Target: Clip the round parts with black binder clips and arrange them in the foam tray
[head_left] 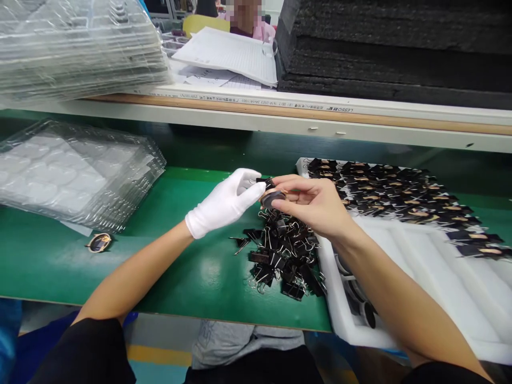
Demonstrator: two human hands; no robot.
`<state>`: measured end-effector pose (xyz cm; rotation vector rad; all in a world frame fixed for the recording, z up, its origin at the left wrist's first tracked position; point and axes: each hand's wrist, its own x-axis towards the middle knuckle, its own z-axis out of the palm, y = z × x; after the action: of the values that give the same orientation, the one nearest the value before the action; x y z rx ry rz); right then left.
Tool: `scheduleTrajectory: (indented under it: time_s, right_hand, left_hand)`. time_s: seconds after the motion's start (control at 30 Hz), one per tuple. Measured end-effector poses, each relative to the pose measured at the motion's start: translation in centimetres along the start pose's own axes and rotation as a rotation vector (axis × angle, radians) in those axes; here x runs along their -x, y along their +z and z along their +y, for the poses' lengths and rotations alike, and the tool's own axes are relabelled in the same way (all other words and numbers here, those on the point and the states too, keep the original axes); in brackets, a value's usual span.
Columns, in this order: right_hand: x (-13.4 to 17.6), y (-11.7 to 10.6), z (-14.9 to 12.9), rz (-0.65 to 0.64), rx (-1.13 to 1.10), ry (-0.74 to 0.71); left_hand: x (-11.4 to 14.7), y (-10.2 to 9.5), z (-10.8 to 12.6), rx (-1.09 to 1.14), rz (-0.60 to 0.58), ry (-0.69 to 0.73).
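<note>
My left hand (228, 200), in a white glove, is closed on a black binder clip (264, 183) between thumb and fingers. My bare right hand (310, 202) pinches a small round dark disc with a gold-coloured rim (272, 199), right against the clip. Whether the clip's jaws are around the disc's edge cannot be made out. Below both hands lies a loose heap of black binder clips (284, 250) with silver wire handles. Another gold-rimmed disc (100, 242) rests alone on the green table (180, 272), left of my left forearm.
At right, a white foam tray (400, 234) holds rows of clipped pieces (384, 186) and dark round parts (360, 304). Clear plastic trays (80, 176) are stacked at left. A shelf edge (256, 120) crosses behind, carrying more plastic trays, papers and black foam sheets (392, 64). A person sits beyond.
</note>
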<state>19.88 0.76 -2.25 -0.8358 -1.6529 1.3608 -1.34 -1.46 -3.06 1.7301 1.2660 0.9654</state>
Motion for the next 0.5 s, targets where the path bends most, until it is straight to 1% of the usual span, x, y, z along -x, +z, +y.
scheduleTrajectory:
  time_s: [0.07, 0.13, 0.23, 0.33, 0.4, 0.5]
  right_hand:
    - [0.0, 0.4, 0.1, 0.1, -0.093, -0.002]
    - [0.0, 0.7, -0.1, 0.113, -0.175, 0.049]
    - [0.1, 0.7, -0.5, 0.051, -0.266, 0.178]
    - [0.2, 0.5, -0.9, 0.006, -0.275, 0.224]
    - [0.2, 0.5, -1.0, -0.04, -0.275, 0.222]
    - [0.2, 0.5, -1.1, -0.093, -0.307, 0.232]
  left_hand:
    - [0.1, 0.4, -0.1, -0.078, 0.087, 0.022]
    - [0.2, 0.4, -0.3, -0.181, 0.129, 0.065]
    - [0.3, -0.1, -0.7, -0.34, 0.174, 0.181]
    - [0.4, -0.5, -0.8, -0.458, 0.182, 0.234]
    - [0.4, -0.5, -0.6, -0.468, 0.164, 0.244]
    - [0.4, -0.4, 0.0, -0.401, 0.143, 0.219]
